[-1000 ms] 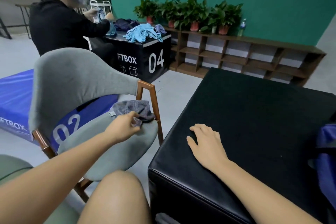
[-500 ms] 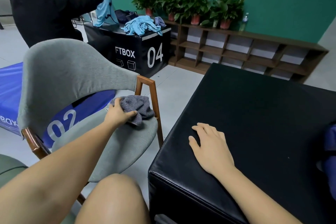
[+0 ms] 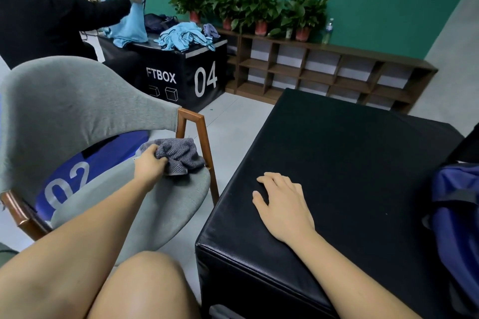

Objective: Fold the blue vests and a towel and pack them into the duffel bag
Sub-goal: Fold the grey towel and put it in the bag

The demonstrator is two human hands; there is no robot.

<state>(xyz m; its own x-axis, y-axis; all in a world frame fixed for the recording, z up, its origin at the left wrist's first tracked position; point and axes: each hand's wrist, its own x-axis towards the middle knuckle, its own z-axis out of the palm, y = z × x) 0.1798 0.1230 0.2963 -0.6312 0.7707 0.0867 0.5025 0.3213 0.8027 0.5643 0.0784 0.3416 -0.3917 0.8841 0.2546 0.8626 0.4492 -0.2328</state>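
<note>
one towel (image 3: 182,155) in left hand (image 3: 149,166)

**Left hand grabs towel on chair**

Left hand (image 3: 150,163) grips crumpled grey towel (image 3: 178,155) on grey chair (image 3: 77,111) seat. Right hand (image 3: 282,204) flat on black box (image 3: 350,163), fingers relaxed. Blue duffel bag (image 3: 458,220) at right edge. Background: person in black (image 3: 46,23) holding light-blue vest (image 3: 129,26) over box 04 (image 3: 186,77).

Left hand (image 3: 150,166), right hand (image 3: 282,204): bare. Left forearm (image 3: 103,215), right forearm (image 3: 350,274): bare from wrist to frame edge, slender. Bare knee (image 3: 145,282) and thigh at bottom centre. Nails on right fingers (image 3: 274,180) short, plain.
</note>
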